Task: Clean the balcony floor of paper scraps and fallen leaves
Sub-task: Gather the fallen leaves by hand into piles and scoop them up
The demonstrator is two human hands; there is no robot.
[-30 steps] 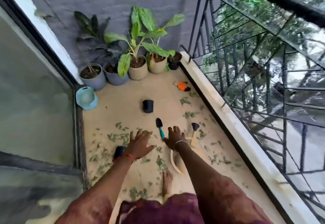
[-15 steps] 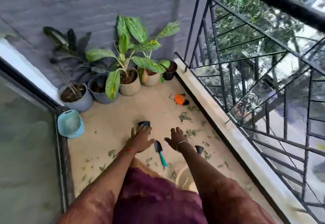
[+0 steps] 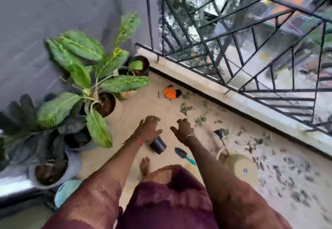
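- Balcony floor (image 3: 147, 106): pale tan tiles strewn with fallen leaves (image 3: 186, 108). They lie thickest on the right half, along the raised ledge (image 3: 251, 103), and thin out toward the pots.
- Black metal railing (image 3: 224, 36) stands on that ledge, and a grey wall (image 3: 53, 13) closes the far end.
- Potted plants crowd the wall and the left edge. A beige pot (image 3: 117, 111) holds dark soil and a broad-leaved green plant (image 3: 80, 54). A grey pot (image 3: 73, 164) at lower left holds soil. A dark pot (image 3: 144, 65) in the corner holds soil and a small green leaf.
- Beige watering can (image 3: 240, 167) stands on the floor to the person's right, its black-tipped spout toward the ledge. Its contents are not visible.
- Light blue container (image 3: 66, 191) sits beside the grey pot, mostly hidden.
- Left hand (image 3: 149, 130) and right hand (image 3: 183, 130) reach forward side by side, fingers spread wide and slightly bent, holding nothing.
- Small black pot (image 3: 159, 146) lies tipped just below the left wrist. Whether they touch, and what the pot contains, cannot be told.
- Teal-handled trowel (image 3: 183, 154) lies between the black pot and the watering can.
- Orange tool (image 3: 169, 92) lies near the corner, close to the ledge.
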